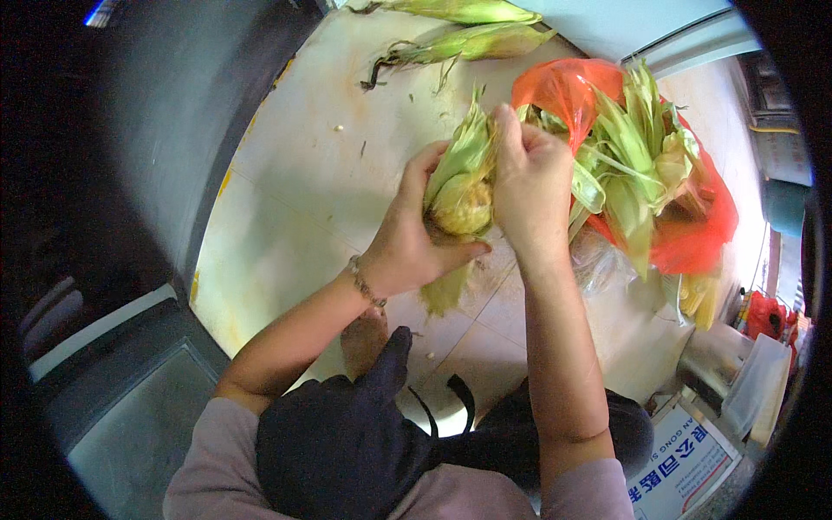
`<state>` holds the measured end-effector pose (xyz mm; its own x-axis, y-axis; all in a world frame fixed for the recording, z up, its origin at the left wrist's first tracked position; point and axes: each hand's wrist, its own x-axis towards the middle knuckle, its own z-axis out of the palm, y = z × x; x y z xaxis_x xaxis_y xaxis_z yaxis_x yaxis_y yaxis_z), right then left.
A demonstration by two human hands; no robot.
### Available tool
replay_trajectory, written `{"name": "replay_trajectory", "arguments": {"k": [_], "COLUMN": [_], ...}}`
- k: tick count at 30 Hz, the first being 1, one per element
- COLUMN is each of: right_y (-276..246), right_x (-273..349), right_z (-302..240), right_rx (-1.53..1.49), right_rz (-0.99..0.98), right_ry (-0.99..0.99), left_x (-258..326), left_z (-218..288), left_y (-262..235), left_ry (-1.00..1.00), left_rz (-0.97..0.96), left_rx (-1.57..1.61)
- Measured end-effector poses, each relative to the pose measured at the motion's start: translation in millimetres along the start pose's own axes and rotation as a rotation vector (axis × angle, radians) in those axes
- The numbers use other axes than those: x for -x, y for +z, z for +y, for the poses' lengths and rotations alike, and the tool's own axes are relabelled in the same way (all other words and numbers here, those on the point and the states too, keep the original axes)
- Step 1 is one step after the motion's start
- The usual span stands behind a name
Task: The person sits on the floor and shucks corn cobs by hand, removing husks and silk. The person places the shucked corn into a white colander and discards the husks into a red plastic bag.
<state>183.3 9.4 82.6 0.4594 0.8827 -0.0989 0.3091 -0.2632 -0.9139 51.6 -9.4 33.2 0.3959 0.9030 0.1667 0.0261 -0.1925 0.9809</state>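
Note:
Over the tiled floor, my left hand (pixel 400 238) is wrapped around an ear of corn (pixel 459 208). Its rounded butt end tilts toward me, and green husk leaves still cover much of it. The fingers of my right hand (pixel 536 182) are closed in a pinch at the right side of the ear, close to the husk; they hide what is between them. To the right of that hand lies a red plastic bag (pixel 721 204) heaped with loose green husks (pixel 637 139).
Two unpeeled ears of corn (pixel 477 43) lie at the far side. Yellow corn (pixel 698 299) shows below the bag. A dark panel (pixel 199 130) bounds the left. At lower right are a metal pot (pixel 712 354), a clear plastic container (pixel 756 386) and a printed white box (pixel 685 459).

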Motion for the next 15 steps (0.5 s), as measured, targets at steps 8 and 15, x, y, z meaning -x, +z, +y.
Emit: {"name": "replay_trajectory", "arguments": {"k": [8, 15], "right_y": [11, 33], "right_x": [16, 4], "right_z": [5, 22], "right_rx": [0.084, -0.05], "right_rz": [-0.049, -0.172], "right_ry": [0.049, 0.147], "left_x": [12, 8], "left_z": [17, 15], "left_y": [-16, -22], "left_ry": [0.264, 0.279], "left_rz": [0.147, 0.202], "left_rx": [-0.469, -0.354]}}
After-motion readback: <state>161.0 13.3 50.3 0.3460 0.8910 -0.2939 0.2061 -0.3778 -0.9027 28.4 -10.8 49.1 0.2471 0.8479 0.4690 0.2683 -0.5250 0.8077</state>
